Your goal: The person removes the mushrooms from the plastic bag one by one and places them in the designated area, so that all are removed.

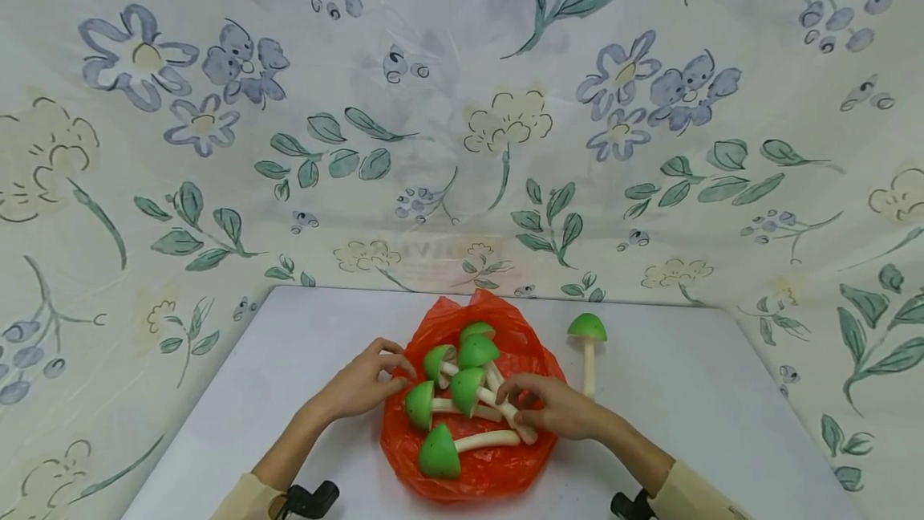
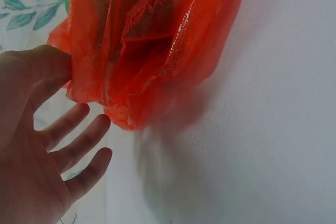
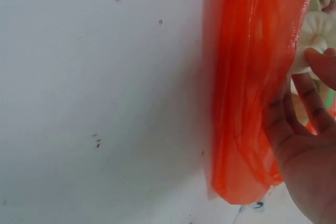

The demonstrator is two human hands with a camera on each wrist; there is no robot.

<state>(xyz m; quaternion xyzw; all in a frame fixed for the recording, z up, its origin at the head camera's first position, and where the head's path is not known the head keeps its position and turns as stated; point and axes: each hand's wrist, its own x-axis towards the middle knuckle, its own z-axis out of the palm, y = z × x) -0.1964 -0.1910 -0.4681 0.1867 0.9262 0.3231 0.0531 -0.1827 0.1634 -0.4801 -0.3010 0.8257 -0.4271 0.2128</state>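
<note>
A crumpled red plastic bag (image 1: 505, 472) lies open on the table, with several green-capped toy mushrooms (image 1: 440, 452) with pale stems inside it. My left hand (image 1: 368, 379) is at the bag's left rim. In the left wrist view, its thumb and forefinger pinch the red film while the other fingers (image 2: 86, 174) spread apart. Over the right side of the bag, my right hand (image 1: 559, 408) holds the stem of one mushroom (image 1: 469, 390) between thumb and fingers. The right wrist view shows a pale mushroom (image 3: 315, 32) by the thumb; the bag's wall partly hides the fingertips.
Another green-capped mushroom (image 1: 588, 331) lies on the white table (image 1: 671, 392), right of the bag and beyond my right forearm. A floral cloth (image 1: 447, 103) hangs behind the table and along its sides.
</note>
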